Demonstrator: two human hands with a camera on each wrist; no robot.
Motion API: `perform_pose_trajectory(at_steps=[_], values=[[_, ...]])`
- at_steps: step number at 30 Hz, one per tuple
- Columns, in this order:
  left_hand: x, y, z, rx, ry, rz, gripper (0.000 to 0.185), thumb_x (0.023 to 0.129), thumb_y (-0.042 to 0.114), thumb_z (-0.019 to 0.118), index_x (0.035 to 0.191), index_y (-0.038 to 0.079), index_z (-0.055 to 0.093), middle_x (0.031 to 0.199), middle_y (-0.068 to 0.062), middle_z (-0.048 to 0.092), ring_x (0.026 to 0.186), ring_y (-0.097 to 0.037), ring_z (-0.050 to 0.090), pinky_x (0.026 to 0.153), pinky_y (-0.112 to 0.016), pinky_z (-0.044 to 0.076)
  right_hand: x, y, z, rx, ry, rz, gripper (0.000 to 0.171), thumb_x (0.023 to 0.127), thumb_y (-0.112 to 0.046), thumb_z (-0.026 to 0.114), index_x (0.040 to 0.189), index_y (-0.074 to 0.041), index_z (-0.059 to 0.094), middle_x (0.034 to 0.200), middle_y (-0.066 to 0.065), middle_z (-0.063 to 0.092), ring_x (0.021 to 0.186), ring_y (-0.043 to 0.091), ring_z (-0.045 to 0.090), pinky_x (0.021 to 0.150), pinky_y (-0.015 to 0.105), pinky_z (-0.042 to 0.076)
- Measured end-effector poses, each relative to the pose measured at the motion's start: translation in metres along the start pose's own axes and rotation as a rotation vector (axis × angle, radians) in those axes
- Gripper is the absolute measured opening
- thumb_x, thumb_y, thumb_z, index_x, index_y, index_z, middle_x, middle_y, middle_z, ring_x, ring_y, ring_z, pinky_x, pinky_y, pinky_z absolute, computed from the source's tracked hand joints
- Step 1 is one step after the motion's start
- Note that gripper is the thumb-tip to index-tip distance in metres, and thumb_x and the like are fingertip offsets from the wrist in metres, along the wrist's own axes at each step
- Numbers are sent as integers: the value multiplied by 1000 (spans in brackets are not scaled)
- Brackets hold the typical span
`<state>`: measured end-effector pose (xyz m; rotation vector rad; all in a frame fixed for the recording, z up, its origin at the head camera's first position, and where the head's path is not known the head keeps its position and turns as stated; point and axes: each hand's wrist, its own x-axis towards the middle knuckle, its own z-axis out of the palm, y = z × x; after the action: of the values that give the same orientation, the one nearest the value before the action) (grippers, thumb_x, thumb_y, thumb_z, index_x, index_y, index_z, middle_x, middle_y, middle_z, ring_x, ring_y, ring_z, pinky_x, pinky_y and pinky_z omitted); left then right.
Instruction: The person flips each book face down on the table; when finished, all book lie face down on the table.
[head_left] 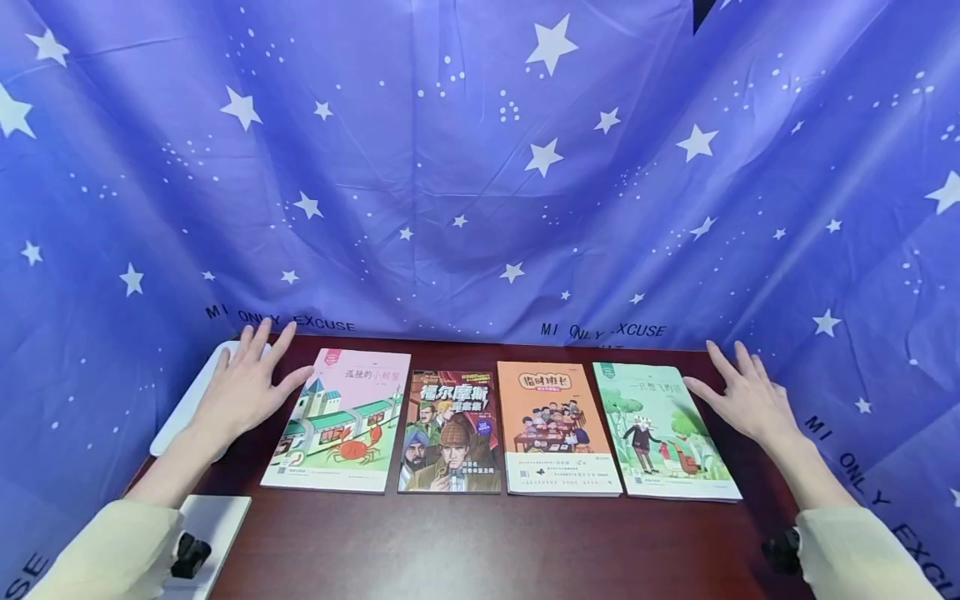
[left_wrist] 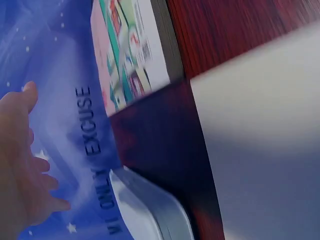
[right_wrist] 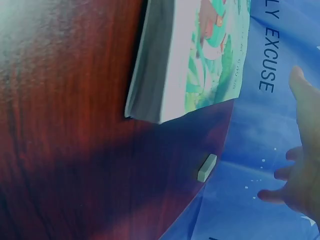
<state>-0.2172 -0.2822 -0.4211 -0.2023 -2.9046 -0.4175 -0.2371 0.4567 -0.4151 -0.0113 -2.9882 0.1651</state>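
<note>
Four books lie side by side on the dark red table (head_left: 480, 542): a pink book (head_left: 337, 417) with a crab and train, a dark comic-style book (head_left: 450, 433), an orange book (head_left: 558, 425) and a green book (head_left: 667, 433). My left hand (head_left: 243, 387), fingers spread, is over a white rounded object (head_left: 180, 408) left of the pink book, its thumb near that book's edge. Beside the green book's right edge is my right hand (head_left: 753, 404), fingers spread as well. Neither hand holds anything. Both wrist views show the hands raised before the curtain.
A white flat item (head_left: 217, 533) lies at the front left, partly behind the left sleeve. In the right wrist view, a small pale block (right_wrist: 207, 168) lies near the table's edge beyond the green book. A blue star-patterned curtain (head_left: 450, 167) surrounds the table's back and sides.
</note>
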Motion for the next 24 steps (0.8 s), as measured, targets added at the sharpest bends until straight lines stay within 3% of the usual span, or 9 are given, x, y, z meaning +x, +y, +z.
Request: perform_pose_trajectory(at_steps=[15, 24], values=[[7, 61, 16, -105, -52, 57, 85, 101, 63, 48, 166, 21, 15, 170, -27, 17, 156, -52, 15, 124, -73, 16, 18, -11, -11, 98, -82, -31, 93, 97, -67, 54, 167, -24, 9, 167, 33, 14, 139, 68, 28, 90, 89, 33], [10, 107, 40, -263, -52, 71, 82, 101, 62, 50, 166, 30, 12, 172, -16, 21, 154, -49, 27, 117, -76, 29, 27, -11, -8, 159, -128, -115, 87, 99, -54, 60, 162, -6, 25, 159, 38, 27, 140, 64, 30, 104, 82, 32]])
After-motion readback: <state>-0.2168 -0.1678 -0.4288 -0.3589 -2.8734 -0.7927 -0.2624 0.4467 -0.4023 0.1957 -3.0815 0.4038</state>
